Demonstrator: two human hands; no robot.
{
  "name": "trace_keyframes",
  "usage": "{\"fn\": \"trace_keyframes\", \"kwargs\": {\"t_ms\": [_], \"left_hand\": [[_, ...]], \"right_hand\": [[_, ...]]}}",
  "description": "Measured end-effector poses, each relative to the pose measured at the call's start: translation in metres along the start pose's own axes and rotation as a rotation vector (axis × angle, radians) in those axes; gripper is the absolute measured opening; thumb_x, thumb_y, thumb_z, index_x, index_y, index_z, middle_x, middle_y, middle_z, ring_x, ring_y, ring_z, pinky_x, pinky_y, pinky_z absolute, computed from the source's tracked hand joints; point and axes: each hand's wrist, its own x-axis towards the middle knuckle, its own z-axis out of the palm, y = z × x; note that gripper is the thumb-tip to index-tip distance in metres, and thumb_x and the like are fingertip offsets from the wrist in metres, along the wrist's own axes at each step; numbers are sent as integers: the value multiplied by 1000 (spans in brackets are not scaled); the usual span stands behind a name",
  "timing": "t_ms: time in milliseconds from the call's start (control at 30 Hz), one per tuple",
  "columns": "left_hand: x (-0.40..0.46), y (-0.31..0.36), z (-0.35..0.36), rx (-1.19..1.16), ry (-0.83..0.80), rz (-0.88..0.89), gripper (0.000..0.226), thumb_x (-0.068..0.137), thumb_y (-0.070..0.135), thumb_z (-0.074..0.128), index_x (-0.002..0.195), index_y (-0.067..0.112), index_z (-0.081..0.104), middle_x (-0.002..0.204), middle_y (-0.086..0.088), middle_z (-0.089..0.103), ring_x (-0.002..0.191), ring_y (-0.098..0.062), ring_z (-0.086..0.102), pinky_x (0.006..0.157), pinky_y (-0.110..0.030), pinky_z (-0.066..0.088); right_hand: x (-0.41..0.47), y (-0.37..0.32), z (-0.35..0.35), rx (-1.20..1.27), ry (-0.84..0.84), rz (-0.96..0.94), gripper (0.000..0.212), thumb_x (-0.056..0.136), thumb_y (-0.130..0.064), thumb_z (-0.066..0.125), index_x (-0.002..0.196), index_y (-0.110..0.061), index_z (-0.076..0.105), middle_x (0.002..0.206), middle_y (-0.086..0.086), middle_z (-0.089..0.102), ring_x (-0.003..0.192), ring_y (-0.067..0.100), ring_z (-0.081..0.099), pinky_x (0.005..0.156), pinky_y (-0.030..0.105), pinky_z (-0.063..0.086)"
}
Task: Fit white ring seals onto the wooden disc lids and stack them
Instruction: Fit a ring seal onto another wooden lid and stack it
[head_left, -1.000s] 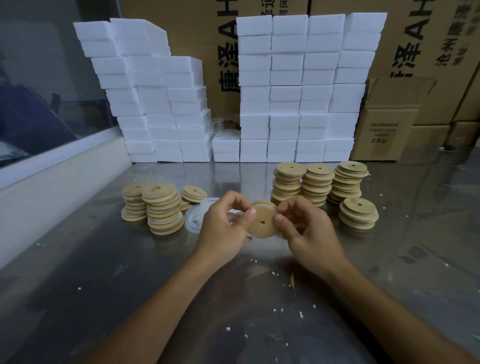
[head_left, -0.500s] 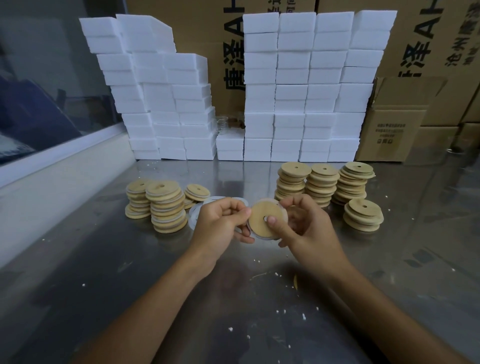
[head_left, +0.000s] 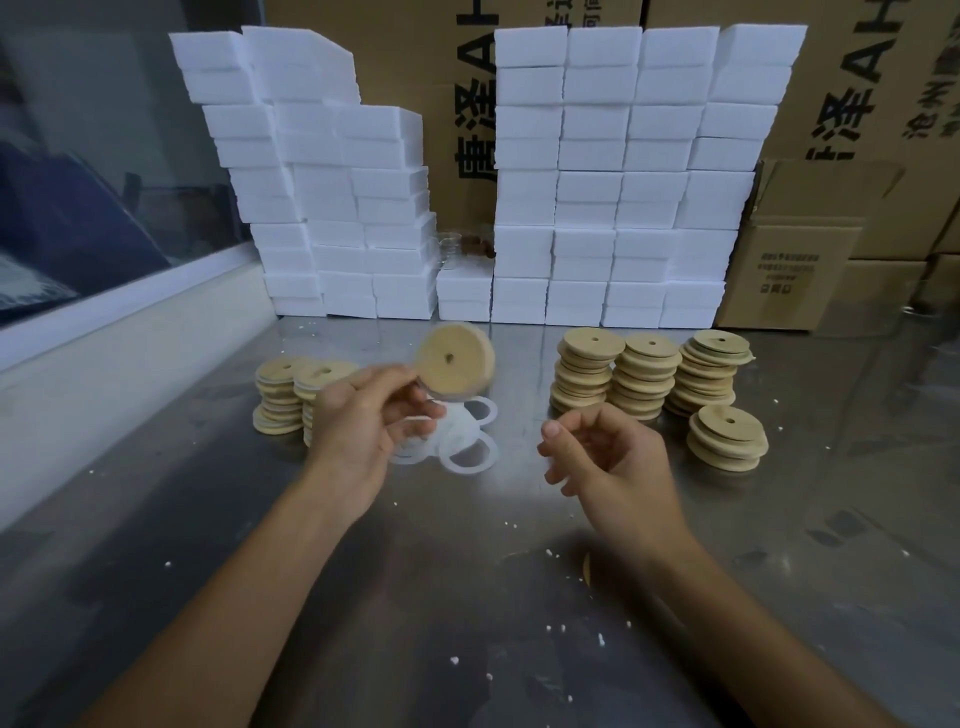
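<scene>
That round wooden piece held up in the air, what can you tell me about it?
The disc is a pale wooden round with a small hole through its middle. Its flat face is tilted toward the camera, and a pale, slightly blurred band runs along its lower edge, possibly a seal. The left hand pinches it by the lower left edge, above the loose white rings on the metal table. The right hand is off it.

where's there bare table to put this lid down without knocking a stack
Bare steel table lies in front of both hands, and between the loose white ring seals and the four right-hand stacks of wooden disc lids. Left of the left-hand stacks is also free. It is crowded around the seals, under the left hand holding the wooden lid.
</scene>
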Motion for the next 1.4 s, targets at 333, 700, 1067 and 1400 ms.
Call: {"fn": "trace_keyframes", "kwargs": {"t_ms": [333,700,1067,1400], "left_hand": [[31,35,-55,-159,546,61,13,88,16,65,77,14,60,56,8,68,45,-4,61,43,-12,43],[62,20,-84,98,531,-107,15,97,24,53,83,20,56,91,6,64,27,-3,40,31,-10,23],[46,10,-70,456,732,501,12,79,18,62,83,11,71,57,10,57,46,1,49,51,-13,42],[-1,-44,-9,1420,-215,610,27,84,35,69,108,22,70,103,3,66,92,-23,62,74,-31,47]], "right_hand": [[1,-3,-1,16,8,-16,9,89,-16,69,86,-8,68,76,6,72,59,12,65,56,19,50],[8,3,-11,-20,78,-27,7,89,-16,70,83,-14,68,70,-4,70,55,7,64,53,16,48],[11,8,-14,-121,184,-44,10,87,-18,72,78,-17,69,71,4,71,64,12,64,59,21,53],[26,22,-60,-802,448,-145,22,84,-18,68,105,-14,66,110,8,65,109,32,53,92,44,39]]}}
